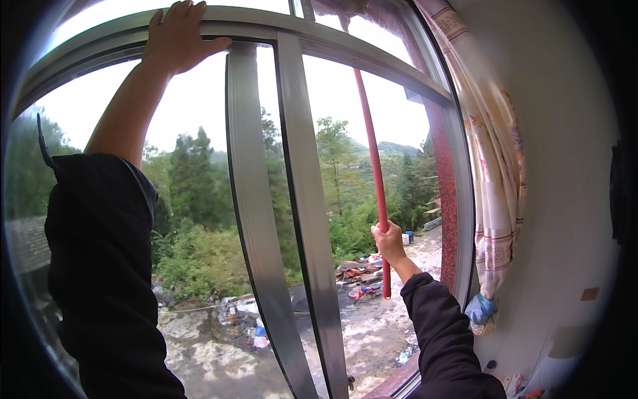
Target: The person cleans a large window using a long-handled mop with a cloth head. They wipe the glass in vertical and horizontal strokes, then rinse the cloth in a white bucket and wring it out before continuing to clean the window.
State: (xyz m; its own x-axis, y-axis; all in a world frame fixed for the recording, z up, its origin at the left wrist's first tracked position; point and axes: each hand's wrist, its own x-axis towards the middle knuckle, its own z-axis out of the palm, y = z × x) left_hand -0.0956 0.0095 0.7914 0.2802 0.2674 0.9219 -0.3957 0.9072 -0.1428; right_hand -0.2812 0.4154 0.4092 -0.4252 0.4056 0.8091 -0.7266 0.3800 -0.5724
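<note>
My left hand is raised to the metal crossbar of a sliding window, its fingers over the bar's top edge and the thumb spread along its underside. Through the open right-hand part of the window reaches my right arm. Outside, my right hand is closed around a red pole near its lower end. The pole stands almost upright and passes behind the crossbar. At its top, by the upper pane, is a blurred fuzzy head, partly cut off by the picture's edge.
Two upright metal sash frames stand left of the pole. A patterned curtain, bunched at its bottom, hangs beside the white wall. Red stone facing borders the opening outside. Far below lies a yard with scattered debris; trees rise beyond.
</note>
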